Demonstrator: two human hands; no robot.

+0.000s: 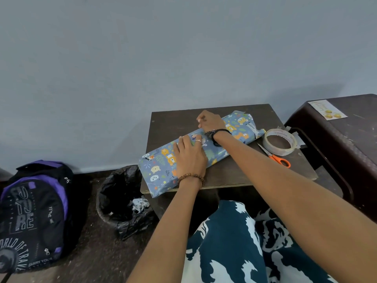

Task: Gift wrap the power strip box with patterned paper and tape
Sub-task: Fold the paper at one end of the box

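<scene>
The box (pixel 195 150) lies slantwise on the bench (pixel 244 172), already covered in patterned paper (pixel 159 170). Left hand (pixel 189 158) presses flat, fingers together, on the paper; right hand (pixel 210 123), at its 1 o'clock, seems to pinch the seam. The end at 2 o'clock looks loosely folded, probably untaped. Tape (pixel 279 141) and scissors (pixel 275 157) wait at 3 o'clock.
</scene>
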